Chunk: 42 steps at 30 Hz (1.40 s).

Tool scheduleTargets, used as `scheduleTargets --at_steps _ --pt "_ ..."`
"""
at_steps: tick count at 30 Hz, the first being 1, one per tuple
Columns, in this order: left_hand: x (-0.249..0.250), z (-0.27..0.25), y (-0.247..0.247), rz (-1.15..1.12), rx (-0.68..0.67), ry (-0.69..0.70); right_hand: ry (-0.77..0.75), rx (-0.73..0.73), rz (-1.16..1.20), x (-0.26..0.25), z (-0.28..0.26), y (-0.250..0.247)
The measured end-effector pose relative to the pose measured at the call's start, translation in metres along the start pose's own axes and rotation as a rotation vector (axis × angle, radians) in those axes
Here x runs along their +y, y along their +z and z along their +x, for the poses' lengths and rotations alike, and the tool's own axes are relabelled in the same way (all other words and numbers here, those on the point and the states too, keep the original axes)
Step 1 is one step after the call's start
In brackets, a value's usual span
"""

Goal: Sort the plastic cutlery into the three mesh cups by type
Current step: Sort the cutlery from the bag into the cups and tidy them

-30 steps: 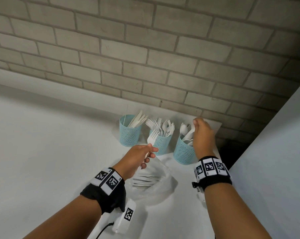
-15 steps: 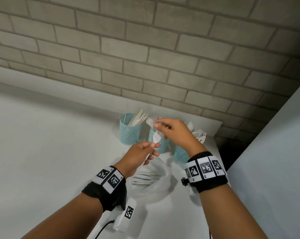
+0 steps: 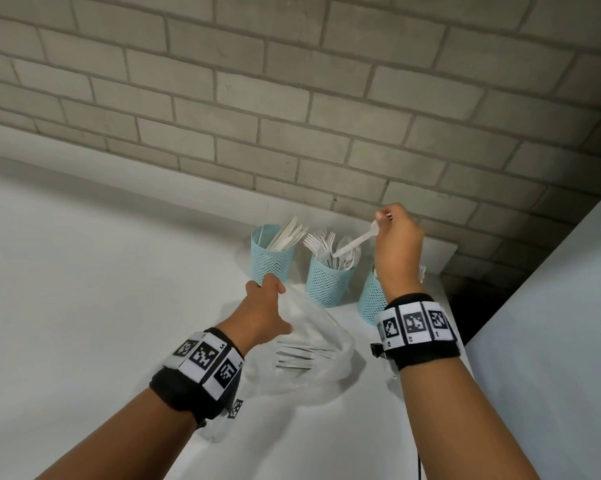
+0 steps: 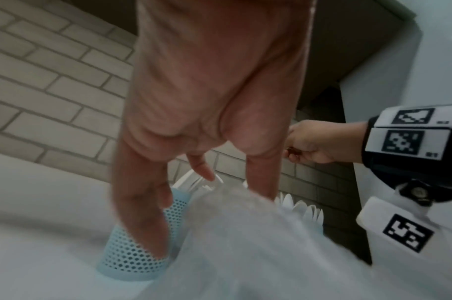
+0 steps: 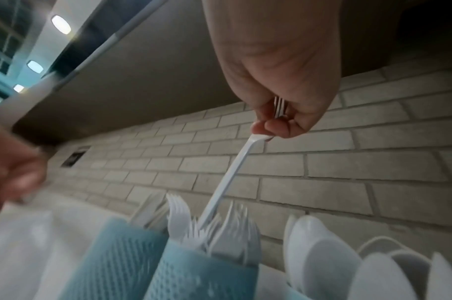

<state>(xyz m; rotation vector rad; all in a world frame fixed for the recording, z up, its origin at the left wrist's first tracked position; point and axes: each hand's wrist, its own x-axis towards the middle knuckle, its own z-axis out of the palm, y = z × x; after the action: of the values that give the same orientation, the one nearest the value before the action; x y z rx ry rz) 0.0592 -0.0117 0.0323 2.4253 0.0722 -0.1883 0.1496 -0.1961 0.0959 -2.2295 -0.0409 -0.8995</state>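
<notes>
The right hand (image 3: 397,240) has a fork (image 3: 354,243) pinched by its head end, tines tucked up inside the curled fingers, so that grip is pressed tight on the fork. The handle slants down and its tip pokes in among the other forks standing in the middle cup (image 3: 326,284). The right wrist view shows it well: the white handle (image 5: 230,178) runs from the fingertips straight into the bunch of tines.

Using the middle cup as the landmark: the cup with knives (image 3: 273,256) stands just beside it on the left, and the cup with spoons (image 3: 371,299) sits just to its right, mostly hidden behind the right wrist. All three are pale blue mesh, lined up on the white desk (image 3: 84,289) near the brick wall (image 3: 292,98).

In front of the middle cup, toward the person, lies a clear plastic bag (image 3: 313,355) with a few more forks visible inside. The left hand (image 3: 262,313) is at the bag's top edge, fingers spread and reaching down. The left wrist view is too blurry to say if that grip actually has hold of the plastic.
</notes>
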Motion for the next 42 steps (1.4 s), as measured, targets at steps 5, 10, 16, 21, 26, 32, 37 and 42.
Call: scheduleTargets --at_steps 5,10,16,21,26,32,37,42 --pt "-0.010 -0.001 -0.007 0.011 0.010 0.158 -0.159 -0.261 -0.305 0.015 -0.016 0.028" --pt "-0.018 -0.006 -0.007 0.157 -0.082 0.053 -0.205 -0.511 -0.495 0.018 -0.030 0.045" --pt "-0.021 -0.012 -0.002 0.228 -0.161 -0.033 -0.295 -0.286 -0.211 -0.023 -0.048 0.030" --pt "-0.026 -0.004 0.002 0.005 -0.156 -0.085 -0.049 -1.314 -0.066 -0.041 -0.083 0.017" --pt "-0.036 -0.004 0.006 -0.525 -0.038 -0.172 -0.073 -1.365 -0.366 -0.016 -0.117 0.035" --pt "-0.038 -0.004 0.009 -1.015 0.004 -0.388 0.005 -1.361 -0.373 -0.004 -0.124 0.038" --pt "-0.032 -0.008 0.011 -0.904 0.000 -0.289 0.020 -1.338 -0.361 -0.003 -0.126 0.036" --pt "-0.029 -0.008 0.011 -0.754 0.029 -0.215 -0.014 -1.293 -0.333 -0.004 -0.128 0.032"
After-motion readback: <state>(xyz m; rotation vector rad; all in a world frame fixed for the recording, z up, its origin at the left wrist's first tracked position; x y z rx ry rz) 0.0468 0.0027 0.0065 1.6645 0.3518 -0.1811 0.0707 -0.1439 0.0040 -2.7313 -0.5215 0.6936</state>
